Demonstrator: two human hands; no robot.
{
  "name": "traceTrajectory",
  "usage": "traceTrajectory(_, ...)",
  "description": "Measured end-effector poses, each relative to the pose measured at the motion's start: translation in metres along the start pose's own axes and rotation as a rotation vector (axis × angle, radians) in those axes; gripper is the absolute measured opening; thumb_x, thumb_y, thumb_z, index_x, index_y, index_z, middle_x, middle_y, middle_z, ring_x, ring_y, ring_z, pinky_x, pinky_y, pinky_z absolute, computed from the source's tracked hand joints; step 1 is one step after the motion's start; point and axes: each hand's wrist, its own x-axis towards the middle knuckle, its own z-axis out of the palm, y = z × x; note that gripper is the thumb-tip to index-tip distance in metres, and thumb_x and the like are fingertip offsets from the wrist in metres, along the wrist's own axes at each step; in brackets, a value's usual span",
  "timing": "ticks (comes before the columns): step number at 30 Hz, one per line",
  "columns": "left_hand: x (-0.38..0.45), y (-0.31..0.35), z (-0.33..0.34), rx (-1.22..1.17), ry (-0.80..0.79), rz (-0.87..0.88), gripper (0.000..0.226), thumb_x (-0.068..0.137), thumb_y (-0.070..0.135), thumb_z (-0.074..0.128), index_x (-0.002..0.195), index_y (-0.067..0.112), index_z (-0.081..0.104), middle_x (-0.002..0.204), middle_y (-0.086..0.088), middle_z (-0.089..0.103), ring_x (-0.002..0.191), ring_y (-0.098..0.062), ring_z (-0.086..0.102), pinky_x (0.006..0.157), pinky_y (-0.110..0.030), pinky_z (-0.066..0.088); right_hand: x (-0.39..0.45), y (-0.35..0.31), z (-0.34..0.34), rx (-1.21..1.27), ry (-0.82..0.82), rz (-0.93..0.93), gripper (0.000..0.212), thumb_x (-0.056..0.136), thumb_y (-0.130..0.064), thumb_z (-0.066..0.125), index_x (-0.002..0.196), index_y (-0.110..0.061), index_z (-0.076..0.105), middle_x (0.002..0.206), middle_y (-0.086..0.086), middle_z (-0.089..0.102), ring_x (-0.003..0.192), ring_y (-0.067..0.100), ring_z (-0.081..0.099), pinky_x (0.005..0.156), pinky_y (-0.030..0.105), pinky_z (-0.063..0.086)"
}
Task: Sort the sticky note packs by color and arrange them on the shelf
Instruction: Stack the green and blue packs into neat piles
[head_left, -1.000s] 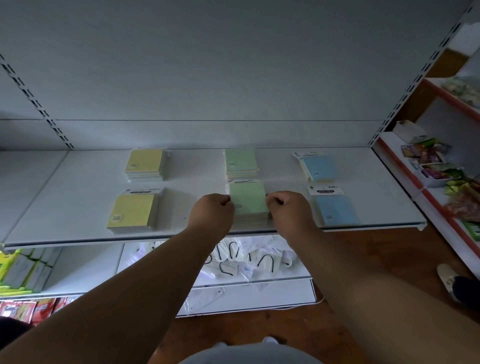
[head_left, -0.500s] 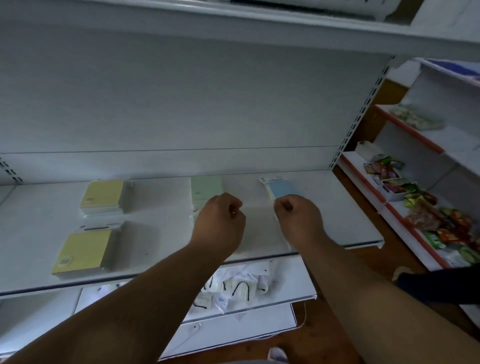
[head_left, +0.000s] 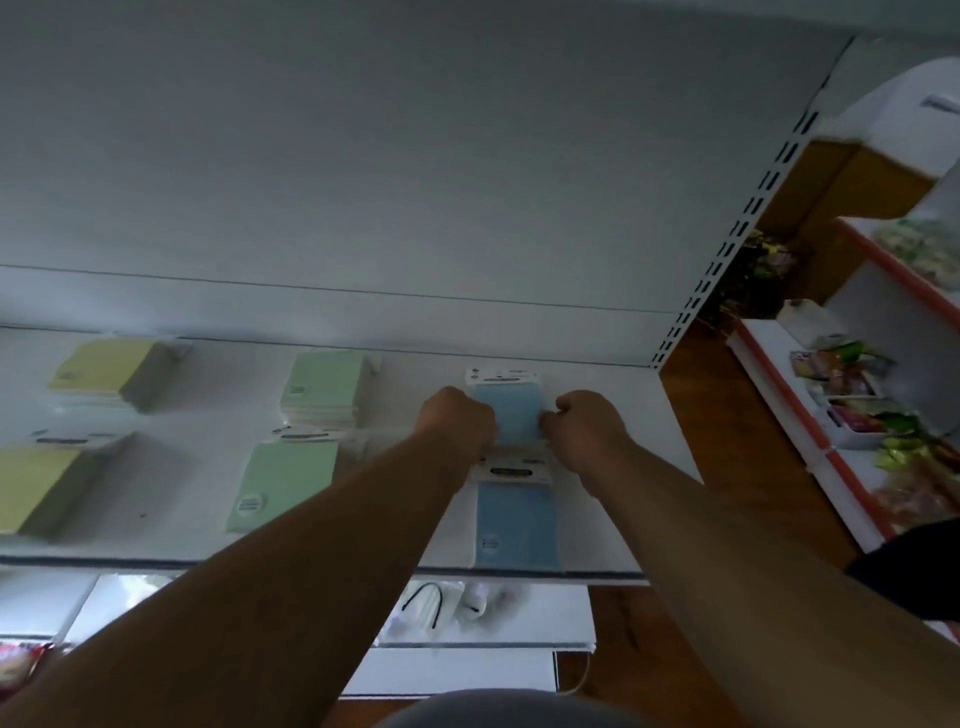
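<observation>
So you've got both hands up at the rear blue pack (head_left: 506, 415), which sits on the white shelf (head_left: 171, 519) close to the back panel. Your left hand (head_left: 457, 422) has its fingers curled against the pack's left edge and your right hand (head_left: 584, 427) is curled on its right edge, so it looks like you're gripping it from both sides, though your knuckles hide the fingertips.

Just in front of that pack, toward the shelf's front lip, lies the front blue pack (head_left: 514, 525), with its white hang tab touching the rear one's near end. To the left of the rear blue pack is the rear green stack (head_left: 324, 387), and the front green pack (head_left: 285, 486) lies ahead of it. Further left still are the rear yellow stack (head_left: 106, 371) and the front yellow pack (head_left: 36, 488), cut off by the picture edge. Off to the right of the blue packs, well apart, a red-trimmed rack (head_left: 779, 384) holds snack packets (head_left: 852, 374).
</observation>
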Motion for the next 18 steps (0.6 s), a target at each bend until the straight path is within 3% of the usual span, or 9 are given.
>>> traceTrajectory(2,0.008,0.007,0.004,0.083,-0.004,0.014,0.038,0.093,0.021,0.057,0.129,0.009,0.055,0.125,-0.011,0.061,0.115,-0.030,0.058,0.091,-0.033,0.048,0.005,0.002,-0.002,0.138,-0.023,0.021,0.010,0.082,-0.011,0.065,0.085,-0.001,0.066,0.079,0.016,0.062,0.075,0.028,0.061,0.066,0.034,0.046)
traceTrajectory(3,0.010,0.009,0.005,0.023,-0.034,-0.014,0.036,0.093,0.018,0.057,0.127,0.008,0.058,0.122,-0.012,0.063,0.113,-0.031,0.061,0.087,-0.033,0.049,0.005,0.003,-0.003,0.178,-0.037,0.029,0.007,0.077,-0.009,0.067,0.079,-0.003,0.063,0.075,0.016,0.060,0.070,0.024,0.058,0.063,0.033,0.043)
traceTrajectory(5,0.019,0.009,0.012,-0.303,0.051,-0.095,0.027,0.087,0.007,0.056,0.112,0.007,0.068,0.107,-0.013,0.069,0.100,-0.032,0.067,0.076,-0.033,0.055,0.008,0.009,-0.001,0.218,-0.050,-0.014,0.019,0.069,-0.010,0.066,0.082,0.004,0.065,0.083,0.024,0.067,0.070,0.023,0.060,0.063,0.033,0.045)
traceTrajectory(7,0.019,0.007,0.017,-0.393,0.220,-0.073,0.023,0.082,0.003,0.056,0.096,0.013,0.071,0.087,-0.007,0.070,0.079,-0.025,0.068,0.068,-0.035,0.059,0.009,0.014,-0.002,0.244,-0.026,-0.116,0.025,0.070,-0.012,0.063,0.093,-0.003,0.071,0.092,0.017,0.072,0.079,0.023,0.067,0.069,0.037,0.054)
traceTrajectory(8,0.018,0.007,0.018,-0.360,0.254,-0.015,0.023,0.082,0.004,0.058,0.098,0.017,0.069,0.085,-0.002,0.068,0.074,-0.019,0.065,0.068,-0.035,0.059,0.007,0.015,-0.004,0.261,-0.001,-0.159,0.027,0.075,-0.011,0.063,0.101,-0.009,0.071,0.098,0.009,0.072,0.085,0.022,0.068,0.076,0.038,0.057)
traceTrajectory(10,0.017,0.004,0.021,-0.332,0.297,0.089,0.029,0.083,0.006,0.062,0.107,0.022,0.062,0.092,0.003,0.063,0.077,-0.015,0.061,0.072,-0.035,0.058,0.005,0.017,-0.007,0.291,0.068,-0.191,0.027,0.086,-0.015,0.064,0.114,-0.015,0.064,0.105,-0.002,0.067,0.092,0.015,0.064,0.082,0.036,0.055)
traceTrajectory(14,0.021,-0.005,0.022,-0.319,0.291,0.167,0.031,0.080,0.005,0.065,0.097,0.028,0.052,0.096,0.005,0.065,0.087,-0.018,0.064,0.074,-0.040,0.057,0.002,0.020,-0.002,0.328,0.112,-0.217,0.020,0.090,-0.027,0.065,0.104,-0.020,0.052,0.093,-0.010,0.059,0.079,-0.001,0.057,0.067,0.022,0.050)
traceTrajectory(18,0.021,-0.012,0.020,-0.301,0.327,0.236,0.030,0.085,0.005,0.062,0.107,0.025,0.056,0.105,0.007,0.065,0.093,-0.012,0.062,0.079,-0.028,0.051,-0.001,0.018,0.001,0.312,0.166,-0.294,0.024,0.089,-0.026,0.067,0.106,-0.021,0.050,0.096,-0.013,0.059,0.083,0.001,0.059,0.067,0.019,0.050)
